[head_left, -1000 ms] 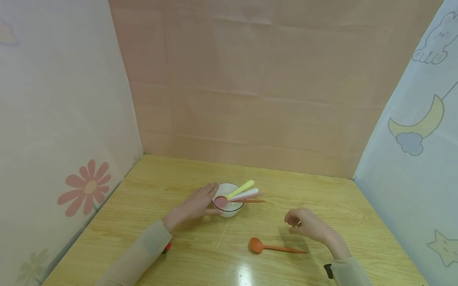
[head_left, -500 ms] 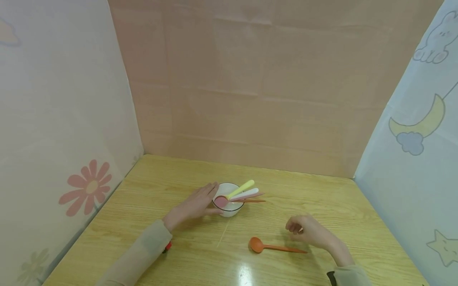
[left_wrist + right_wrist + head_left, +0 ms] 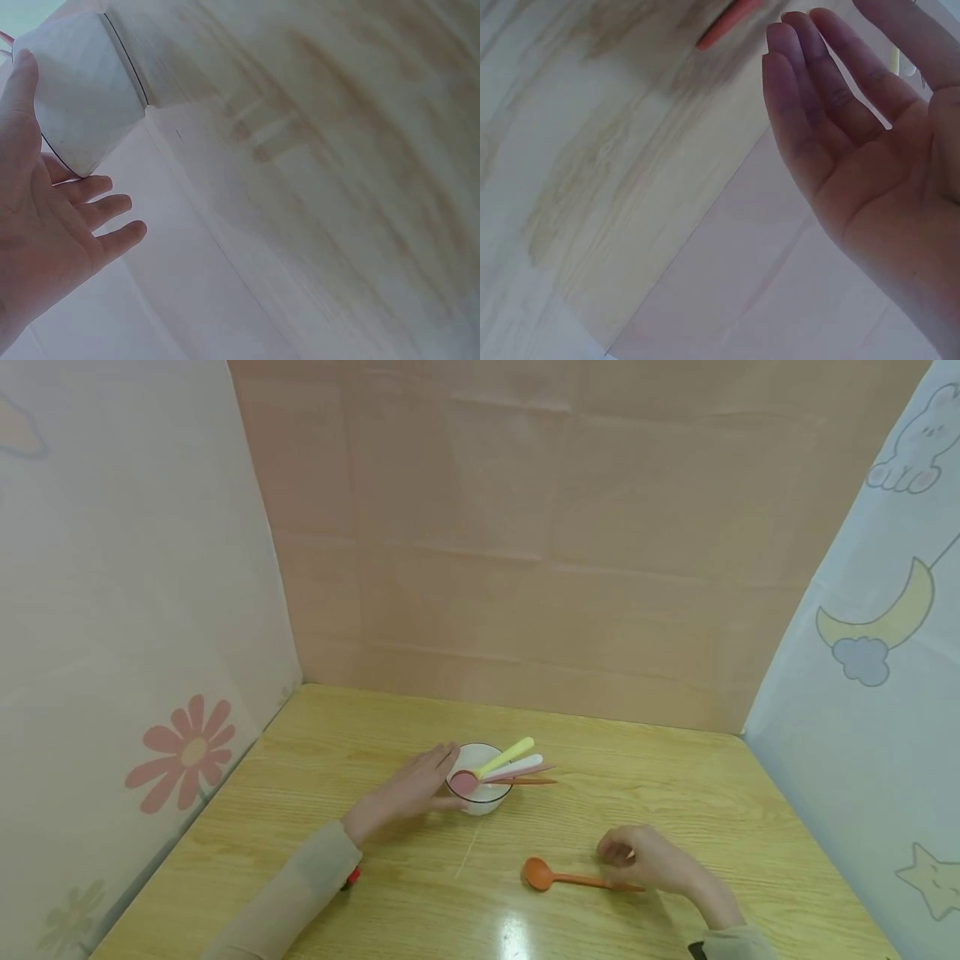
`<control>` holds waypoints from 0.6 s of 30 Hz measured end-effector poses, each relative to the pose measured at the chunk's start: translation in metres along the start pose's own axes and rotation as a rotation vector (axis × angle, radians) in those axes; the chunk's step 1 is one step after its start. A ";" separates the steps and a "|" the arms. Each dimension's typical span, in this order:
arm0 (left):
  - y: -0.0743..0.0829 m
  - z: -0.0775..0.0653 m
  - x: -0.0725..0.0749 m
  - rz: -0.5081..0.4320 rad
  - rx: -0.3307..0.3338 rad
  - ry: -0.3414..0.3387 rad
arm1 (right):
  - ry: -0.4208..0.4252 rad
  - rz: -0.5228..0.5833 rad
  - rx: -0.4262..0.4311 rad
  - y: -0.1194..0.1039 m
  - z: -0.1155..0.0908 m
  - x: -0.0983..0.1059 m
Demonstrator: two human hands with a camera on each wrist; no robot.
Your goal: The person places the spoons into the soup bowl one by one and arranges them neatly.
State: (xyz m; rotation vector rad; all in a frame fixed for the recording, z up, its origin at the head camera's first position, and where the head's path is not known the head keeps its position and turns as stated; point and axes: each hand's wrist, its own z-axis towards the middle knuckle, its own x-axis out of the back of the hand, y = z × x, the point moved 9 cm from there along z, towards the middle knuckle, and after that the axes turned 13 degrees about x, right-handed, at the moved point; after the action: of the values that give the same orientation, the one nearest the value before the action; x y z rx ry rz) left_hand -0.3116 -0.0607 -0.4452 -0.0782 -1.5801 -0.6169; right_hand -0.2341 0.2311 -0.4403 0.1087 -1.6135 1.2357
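Note:
My left hand (image 3: 408,785) holds the side of a white dark-rimmed bowl (image 3: 483,807), thumb on the near side, fingers along the far side. In the left wrist view the thumb lies against the bowl (image 3: 82,90). Several spoons lean in it: a yellow handle (image 3: 510,757), a white handle (image 3: 528,765), pink and orange handles, and a pink spoon head (image 3: 464,783). My right hand (image 3: 651,858), fingers loosely bent and holding nothing, is over the handle end of an orange spoon (image 3: 537,874) lying on the table. Only that handle's tip (image 3: 727,24) shows in the right wrist view.
The wooden table (image 3: 390,910) has a light streak in front of the bowl. A small red and black item (image 3: 351,878) is partly hidden by the left sleeve. Cloth-covered walls, brown at the back (image 3: 510,568) and patterned at the sides, enclose the table.
My right hand has come down and nearer to me, from behind the orange spoon to over its handle. The left hand, bowl and spoons stay where they were.

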 end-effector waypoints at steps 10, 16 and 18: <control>0.001 0.000 0.002 -0.002 -0.005 0.006 | 0.015 0.055 0.027 0.004 -0.001 -0.006; 0.002 0.000 0.002 -0.001 -0.012 0.009 | 0.011 0.064 0.049 0.003 0.000 -0.011; 0.002 0.000 0.002 0.003 -0.011 0.008 | 0.010 0.062 0.058 0.003 0.000 -0.012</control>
State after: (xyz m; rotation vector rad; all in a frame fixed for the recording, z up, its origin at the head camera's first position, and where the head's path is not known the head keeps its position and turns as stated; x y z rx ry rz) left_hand -0.3108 -0.0599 -0.4425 -0.0863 -1.5689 -0.6234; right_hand -0.2301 0.2263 -0.4514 0.0899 -1.5832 1.3295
